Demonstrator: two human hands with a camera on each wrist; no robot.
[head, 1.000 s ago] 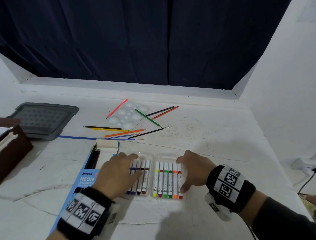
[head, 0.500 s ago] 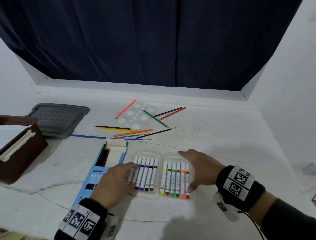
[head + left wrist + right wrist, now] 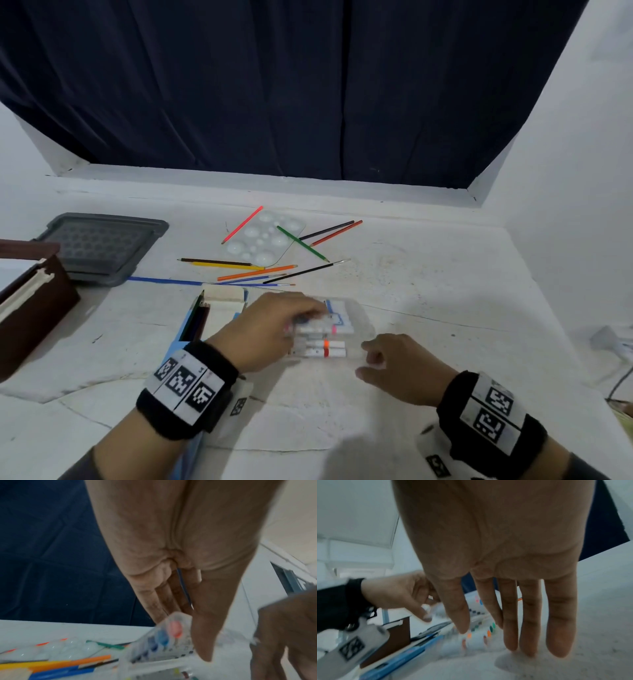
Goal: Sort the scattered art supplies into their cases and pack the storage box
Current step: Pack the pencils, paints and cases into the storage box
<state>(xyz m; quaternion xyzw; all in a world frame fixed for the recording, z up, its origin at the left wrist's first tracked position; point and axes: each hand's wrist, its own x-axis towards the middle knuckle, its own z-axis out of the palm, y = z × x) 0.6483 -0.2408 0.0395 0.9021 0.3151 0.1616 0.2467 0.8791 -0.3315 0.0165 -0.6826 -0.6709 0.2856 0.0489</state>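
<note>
A clear plastic marker case [image 3: 346, 325] with coloured markers [image 3: 325, 347] in it sits on the white table in front of me. My left hand [image 3: 274, 329] grips one half of the case [image 3: 164, 639] and holds it raised and tilted over the other half. Beside the case's near right corner is my right hand [image 3: 387, 366], its fingers [image 3: 529, 642] straight with the tips down on the table. A blue coloured-pencil box [image 3: 202, 318] lies open to the left, partly hidden by my left wrist.
Loose coloured pencils and brushes [image 3: 257, 272] lie around a white paint palette [image 3: 265, 238] further back. A grey lid [image 3: 102, 243] sits at the far left, with a brown storage box [image 3: 30, 301] in front of it. Walls close in behind and on the right.
The case lay flat and open with both hands on it. Now the left hand has lifted one half over the other, the markers lie crosswise, and the right hand has drawn back.
</note>
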